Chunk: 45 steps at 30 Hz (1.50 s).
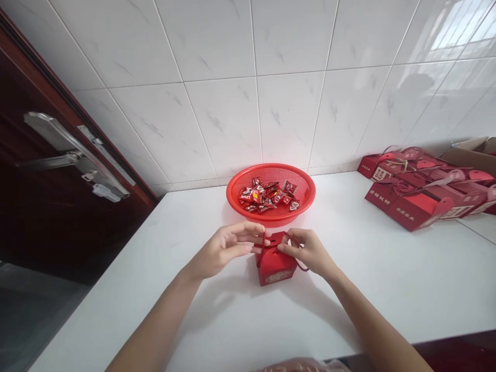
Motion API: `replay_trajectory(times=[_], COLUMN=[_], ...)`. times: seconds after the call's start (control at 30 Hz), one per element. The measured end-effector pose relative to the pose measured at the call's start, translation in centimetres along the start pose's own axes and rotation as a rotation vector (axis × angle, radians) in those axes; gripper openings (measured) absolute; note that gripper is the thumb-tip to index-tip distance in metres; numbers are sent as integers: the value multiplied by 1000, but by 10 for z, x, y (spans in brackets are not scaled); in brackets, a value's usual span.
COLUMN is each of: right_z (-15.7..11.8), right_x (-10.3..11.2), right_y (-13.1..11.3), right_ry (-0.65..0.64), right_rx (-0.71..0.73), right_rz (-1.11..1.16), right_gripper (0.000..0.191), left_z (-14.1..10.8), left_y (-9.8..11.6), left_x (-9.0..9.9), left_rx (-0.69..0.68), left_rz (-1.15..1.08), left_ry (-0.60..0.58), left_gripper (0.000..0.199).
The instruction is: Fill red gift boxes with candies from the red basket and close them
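Observation:
A small red gift box [276,275] stands upright on the white tabletop, its top flaps folded inward. My left hand [225,249] is at the box's upper left, thumb and fingers apart, with a strand of red cord by the fingertips. On the other side, my right hand [308,250] has thumb and fingers pinched together at the top flap, on the red cord [302,267], which loops down beside the box. The fingers partly hide the box's top edge.
Just behind the box sits a red plastic basket [310,188] with wrapped candies [267,197] inside. Several red gift boxes [411,206] are grouped at the right, near a cardboard box [470,154]. A tiled wall [217,46] borders the table; a dark door [34,196] is at left.

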State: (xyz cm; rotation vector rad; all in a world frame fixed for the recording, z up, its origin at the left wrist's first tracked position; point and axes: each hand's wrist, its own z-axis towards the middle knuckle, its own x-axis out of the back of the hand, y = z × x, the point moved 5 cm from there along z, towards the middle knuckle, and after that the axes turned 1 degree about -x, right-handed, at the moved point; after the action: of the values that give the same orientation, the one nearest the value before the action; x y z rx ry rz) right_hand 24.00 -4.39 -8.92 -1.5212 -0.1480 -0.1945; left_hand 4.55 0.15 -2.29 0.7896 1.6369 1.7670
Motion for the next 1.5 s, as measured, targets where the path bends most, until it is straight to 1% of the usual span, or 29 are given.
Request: replay_trajectory(times=[0.1,0.17,0.27,0.37,0.47,0.57,0.63,0.83,0.93,1.0,1.1,1.17,1.23,1.33,1.4,1.5], right_z=[0,1,3,6,9,11,12,10,7,4,-1,-6,-14,-32,-49,-73], right_x=[6,8,9,9,10,11,12,14,22,32,54,71,91,127,157,202], right_y=[-17,-31,-49,-59,-63,-63,-61,-57,-56,-56,-56,-55,-53,-50,-47,-40], right_ry=[10,-17,-79,-104,-94,-66,-33,42,82,125,178,225,304,499,702,900], right_rx=[27,56,118,152,155,151,140,141,142,136,112,90,73,52,59,97], right_rz=[89,119,67,-3,-39,-25,-7,-11,-17,-20,6,41,59,59,100,113], right_gripper=[41,43,40,36,33,32,34,35,37,38,38,38,39,39,41,39], left_z=[9,15,22,25,26,27,27,25,22,18,10,4,-2,-12,-19,-26], left_y=[-6,-7,-4,0,4,7,8,3,0,-2,-10,-20,-33,-54,-68,-86], left_x=[-14,-19,-24,-25,-29,-33,-36,-41,-39,-35,-24,-16,-9,1,8,19], left_rx=[-9,-38,-83,-111,-155,-204,-214,-121,-126,-159,-187,-150,-73,25,70,124], left_rz=[125,161,190,227,275,333,344,325,341,344,338,348,382,433,441,406], left_ry=[25,52,102,151,164,151,138,70,74,82,82,82,75,69,95,152], left_gripper=[27,29,32,33,33,35,39,59,58,53,41,31,24,23,24,27])
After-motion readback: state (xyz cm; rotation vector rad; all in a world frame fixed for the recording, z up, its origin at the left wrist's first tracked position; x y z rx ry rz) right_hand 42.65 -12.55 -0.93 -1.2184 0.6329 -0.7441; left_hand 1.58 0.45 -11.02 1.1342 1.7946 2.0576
